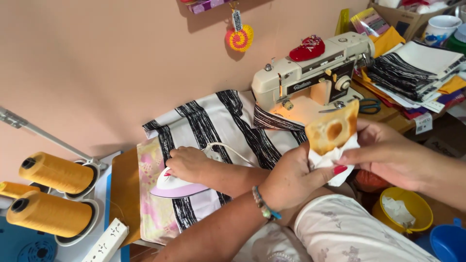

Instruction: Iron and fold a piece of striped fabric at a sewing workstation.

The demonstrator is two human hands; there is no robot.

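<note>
Holding a toasted, square-cornered pastry (332, 128) upright in mid-air, the left hand (291, 179) is curled closed around its lower end through a crumpled white paper napkin (330, 160). The right hand (383, 155) comes in from the right and pinches the napkin's edge between thumb and fingers. The pastry hangs just in front of the cream sewing machine (310, 77), with little free room between them. A third hand (187, 164), seemingly another person's, lies flat and closed over a white and lilac iron (177, 187) further left, well apart from the pastry. The iron sits on black-and-white striped fabric (218, 121), soft and lightly creased, which runs up under the machine's needle arm. Beneath it is a pale floral pad (150, 194), whose left edge ends just short of the edge of the wooden table (125, 184). Left of the table stand glossy yellow thread cones (56, 172) and a white power strip (107, 240). A red pincushion (307, 48) rests on the machine. To the machine's right, scissors (371, 106) and stacked folded cloth (412, 68) crowd that end. Below the right hand a yellow bowl (403, 208) holds crumpled paper, beside a blue tub (449, 242). A plain peach wall (97, 73) closes the back.
</note>
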